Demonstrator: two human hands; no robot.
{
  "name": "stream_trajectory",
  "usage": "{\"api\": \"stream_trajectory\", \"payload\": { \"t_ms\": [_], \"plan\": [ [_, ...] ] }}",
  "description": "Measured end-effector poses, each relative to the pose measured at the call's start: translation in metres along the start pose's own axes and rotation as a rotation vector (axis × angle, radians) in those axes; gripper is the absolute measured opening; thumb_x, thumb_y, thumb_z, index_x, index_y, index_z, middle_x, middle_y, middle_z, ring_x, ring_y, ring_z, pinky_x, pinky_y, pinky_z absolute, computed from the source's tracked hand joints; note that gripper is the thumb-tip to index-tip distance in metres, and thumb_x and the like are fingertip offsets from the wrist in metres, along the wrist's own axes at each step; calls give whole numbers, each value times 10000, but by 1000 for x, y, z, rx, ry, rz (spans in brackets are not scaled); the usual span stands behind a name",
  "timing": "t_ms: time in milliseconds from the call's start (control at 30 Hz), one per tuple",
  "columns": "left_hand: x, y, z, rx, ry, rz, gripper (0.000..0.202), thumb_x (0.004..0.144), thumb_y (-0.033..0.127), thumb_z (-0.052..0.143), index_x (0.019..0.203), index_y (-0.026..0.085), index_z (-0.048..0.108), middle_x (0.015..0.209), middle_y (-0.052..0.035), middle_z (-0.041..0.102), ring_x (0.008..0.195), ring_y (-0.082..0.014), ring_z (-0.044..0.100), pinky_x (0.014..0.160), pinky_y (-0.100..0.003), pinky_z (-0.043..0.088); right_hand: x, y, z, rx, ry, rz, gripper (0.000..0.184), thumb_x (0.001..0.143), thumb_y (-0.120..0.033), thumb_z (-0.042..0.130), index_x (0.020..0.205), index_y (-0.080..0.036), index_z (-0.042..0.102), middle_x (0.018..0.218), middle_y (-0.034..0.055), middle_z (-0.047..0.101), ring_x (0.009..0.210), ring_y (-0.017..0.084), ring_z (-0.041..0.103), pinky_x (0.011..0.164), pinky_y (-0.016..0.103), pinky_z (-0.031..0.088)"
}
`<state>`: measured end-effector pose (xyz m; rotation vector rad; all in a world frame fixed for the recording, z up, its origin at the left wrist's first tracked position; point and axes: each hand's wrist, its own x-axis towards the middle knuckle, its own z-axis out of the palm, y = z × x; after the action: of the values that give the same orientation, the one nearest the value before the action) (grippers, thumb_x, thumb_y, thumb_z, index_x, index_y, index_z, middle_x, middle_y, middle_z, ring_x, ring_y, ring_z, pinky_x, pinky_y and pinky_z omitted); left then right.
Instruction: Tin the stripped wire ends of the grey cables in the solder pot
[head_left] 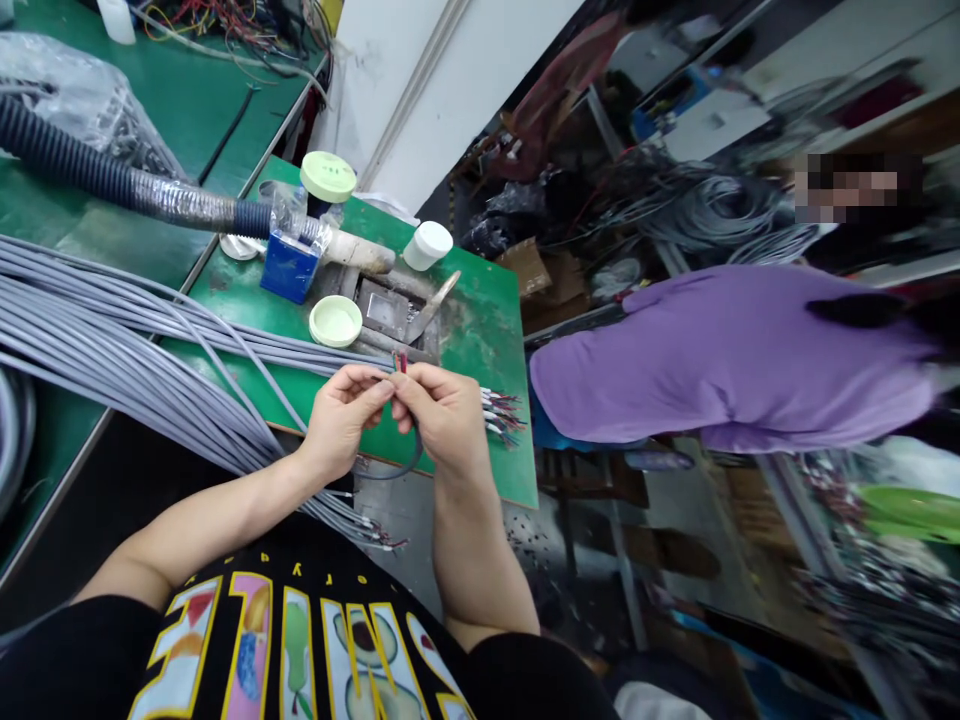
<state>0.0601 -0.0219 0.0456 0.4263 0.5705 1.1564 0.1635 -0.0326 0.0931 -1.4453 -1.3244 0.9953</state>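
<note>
Two hands over green bench [495, 470]: grey cable bundle [150, 335] at left; my left hand [341, 420] pinching dark cable [397, 472], red core ends [401, 362] poking up between fingertips, loop hanging below; my right hand [442, 415] pinching same cable just beside; stripped wire ends [502, 415] fanned at right.
</note>
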Motion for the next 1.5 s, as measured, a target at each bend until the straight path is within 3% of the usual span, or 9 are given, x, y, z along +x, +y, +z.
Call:
{"api": "stream_trajectory", "payload": {
  "t_ms": [167,333,533,667,833,1033,1200,1333,1500],
  "plan": [
    [3,11,-2,121,44,232,278,569,385,844,673,188,677,598,38,575,493,-58,437,482,-201,347,-18,8,1,179,-89,71,341,782,-497,640,938,-195,627,530,-51,591,344,73,463,350,192,336],
    [-5,11,-4,434,-98,535,122,648,303,807,640,213,726,606,-1,596,608,-114,506,607,-253,420,-38,18,11,495,14,139,446,780,-491,642,1136,-241,542,411,-117,449,276,48,233,317,183,186],
    [-6,1,-12,201,-120,143,420,521,390,872,891,235,746,804,-4,681,701,-107,574,679,-225,456,-45,20,23,686,-55,163,637,789,-439,639,1346,-300,363,391,-140,425,278,55,152,325,177,173],
    [-9,-3,-23,184,-257,-183,425,547,494,836,787,154,749,678,-26,668,621,-114,587,659,-238,465,-51,29,22,620,-76,206,683,816,-483,601,1401,-289,307,422,-125,460,271,64,222,321,183,210],
    [-19,3,-37,266,-312,-264,431,580,524,808,733,128,738,578,-24,639,542,-123,566,626,-261,450,-47,30,-7,227,-201,159,489,728,-482,701,1140,-240,601,569,-36,599,496,139,548,493,261,443],
    [-29,10,-39,377,-449,-311,431,565,555,802,660,140,738,639,-45,666,607,-126,558,669,-260,444,-28,11,-15,63,-156,41,155,670,-331,724,777,-220,732,602,-17,603,559,132,524,555,272,429],
    [-33,16,-40,436,-554,-268,433,642,573,745,667,141,732,644,-48,638,609,-127,541,626,-244,439,-26,13,9,284,-68,-65,156,675,-313,683,547,-224,680,494,-13,525,497,129,448,504,279,357],
    [-34,23,-43,468,-668,-282,474,679,607,698,641,134,705,588,-45,599,579,-130,525,595,-248,442,-25,17,28,620,-117,8,258,624,-274,648,405,-207,529,413,-27,401,442,110,345,462,269,292],
    [-33,21,-49,452,-596,-223,418,698,554,714,675,137,705,594,-43,603,575,-122,529,588,-239,440,-10,18,24,701,42,28,349,641,-300,606,406,-213,363,407,-58,252,423,97,245,441,260,274]
  ]
}}
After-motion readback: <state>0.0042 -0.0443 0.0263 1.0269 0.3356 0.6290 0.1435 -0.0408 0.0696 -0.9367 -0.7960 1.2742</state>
